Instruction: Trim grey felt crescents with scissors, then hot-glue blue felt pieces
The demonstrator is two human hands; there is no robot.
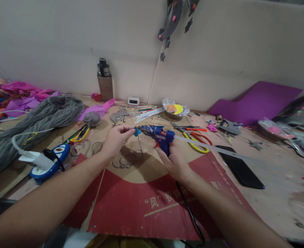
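At far left, bright cloth [25, 100] lies heaped behind a thick hank of grey yarn [51, 119]. In front of the hank sits a blue power strip [63, 150] with a white plug [35, 159] in it. Next come a yellow knife [81, 134], a yarn ball [92, 119] and, against the wall, a bottle [105, 88]. The left hand [117, 140] pinches a small blue piece [137, 131] between thumb and fingertips, above the cardboard [126, 203]; a grey string [123, 165] lies below. Just right of the piece is the glue gun's nozzle; whether they touch, I cannot tell. The right hand [176, 161] wraps its fingers around the grip of the glue gun [162, 136], whose glue stick [193, 140] juts out rightward. Beyond are yellow-handled pliers [202, 148], a black phone [241, 168] and a grey star [255, 145].
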